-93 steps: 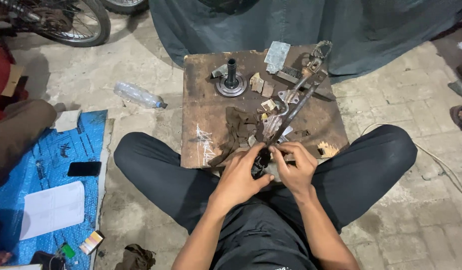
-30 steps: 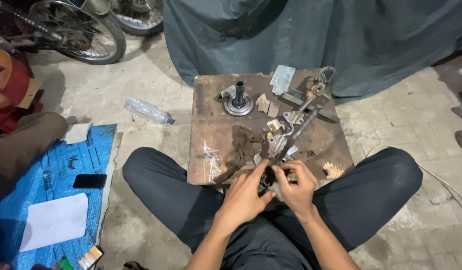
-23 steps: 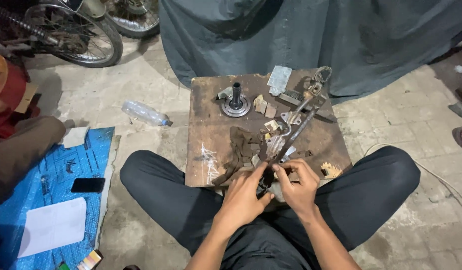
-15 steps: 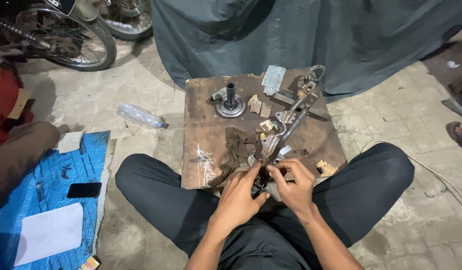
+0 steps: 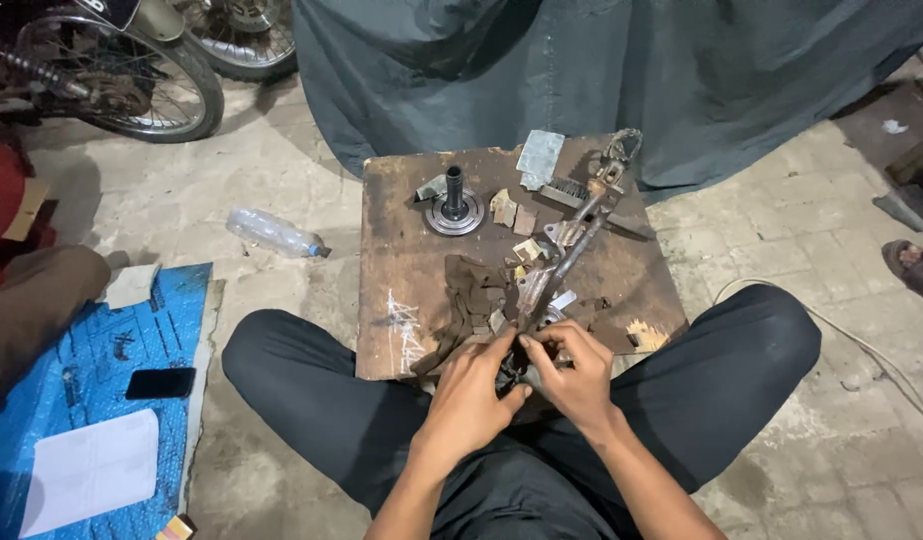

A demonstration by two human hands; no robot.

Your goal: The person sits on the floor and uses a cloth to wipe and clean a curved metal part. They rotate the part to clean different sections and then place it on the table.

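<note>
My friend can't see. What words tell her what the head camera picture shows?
A person sits cross-legged, left hand and right hand gripping the near end of a long metal part on a worn wooden board. A plastic bottle lies nearby.

Your low rusty wooden bench (image 5: pixel 402 250) carries the round grey metal hub (image 5: pixel 454 208) at its far left. The long metal bracket assembly (image 5: pixel 572 238) lies right of it; a clear plastic bottle (image 5: pixel 274 232) lies on the floor, left.
</note>
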